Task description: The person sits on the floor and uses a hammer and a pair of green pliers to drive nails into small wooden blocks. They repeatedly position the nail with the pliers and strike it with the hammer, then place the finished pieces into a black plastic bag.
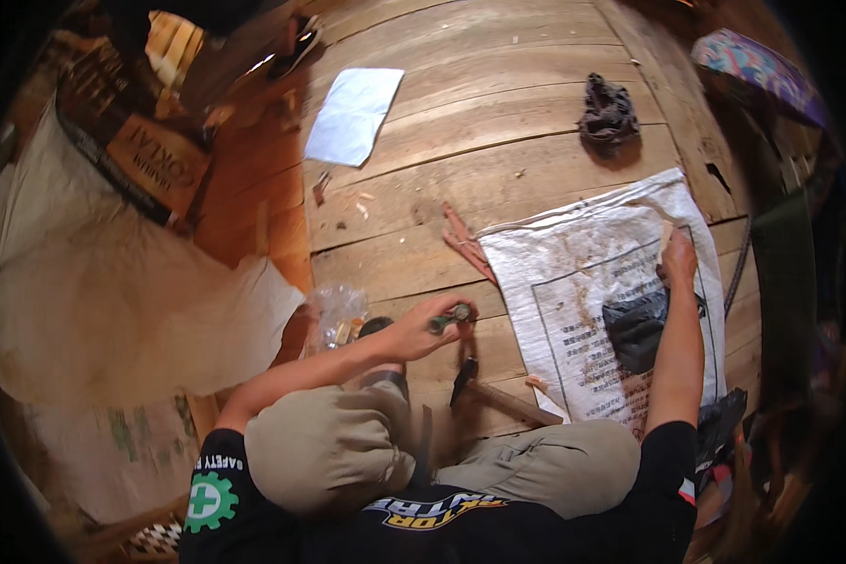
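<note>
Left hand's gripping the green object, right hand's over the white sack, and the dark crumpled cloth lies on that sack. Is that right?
Not quite: the dark crumpled cloth isn't on the white sack; the head view shows it on the wooden planks, beyond the sack's far edge. The rest holds: left hand gripping the green object, right hand over the sack.
</note>
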A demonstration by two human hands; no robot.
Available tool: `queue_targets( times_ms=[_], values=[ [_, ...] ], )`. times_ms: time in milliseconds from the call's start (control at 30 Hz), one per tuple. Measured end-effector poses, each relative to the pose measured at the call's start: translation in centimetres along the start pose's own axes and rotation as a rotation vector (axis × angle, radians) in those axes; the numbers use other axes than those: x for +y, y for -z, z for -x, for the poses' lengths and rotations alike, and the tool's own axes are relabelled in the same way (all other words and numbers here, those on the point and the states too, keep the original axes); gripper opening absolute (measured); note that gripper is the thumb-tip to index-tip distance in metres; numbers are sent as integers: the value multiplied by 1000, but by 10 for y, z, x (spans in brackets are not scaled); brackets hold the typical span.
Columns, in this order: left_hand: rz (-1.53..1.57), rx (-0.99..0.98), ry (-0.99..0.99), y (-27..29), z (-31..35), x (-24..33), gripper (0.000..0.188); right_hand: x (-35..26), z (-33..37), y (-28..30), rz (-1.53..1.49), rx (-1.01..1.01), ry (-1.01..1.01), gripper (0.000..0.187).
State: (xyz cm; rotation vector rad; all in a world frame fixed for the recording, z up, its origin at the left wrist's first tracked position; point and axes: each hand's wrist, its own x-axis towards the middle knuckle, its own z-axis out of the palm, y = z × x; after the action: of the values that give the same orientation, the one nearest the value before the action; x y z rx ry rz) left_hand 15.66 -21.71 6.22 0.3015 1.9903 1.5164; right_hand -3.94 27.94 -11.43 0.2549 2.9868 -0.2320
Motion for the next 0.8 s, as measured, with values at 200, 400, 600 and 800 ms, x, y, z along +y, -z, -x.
queue_targets(
  times_ms=[200, 400, 600, 800],
  values=[
    [166, 161, -23, -16, -5, -17, 25, -74, 29, 32, -1256, -374, 53, 16],
    [-329, 320, -248, -6, -17, -15, 23, -155, 106, 124, -1505, -713, 231, 20],
    [-30, 352, -44, -1, -8, -15, 24, -175, 150, 134, -1505, -732, 184, 16],
    [411, 493, -58, 11, -3, -31, 32, -181, 201, 91, -1532, -705, 43, 16]
  ],
)
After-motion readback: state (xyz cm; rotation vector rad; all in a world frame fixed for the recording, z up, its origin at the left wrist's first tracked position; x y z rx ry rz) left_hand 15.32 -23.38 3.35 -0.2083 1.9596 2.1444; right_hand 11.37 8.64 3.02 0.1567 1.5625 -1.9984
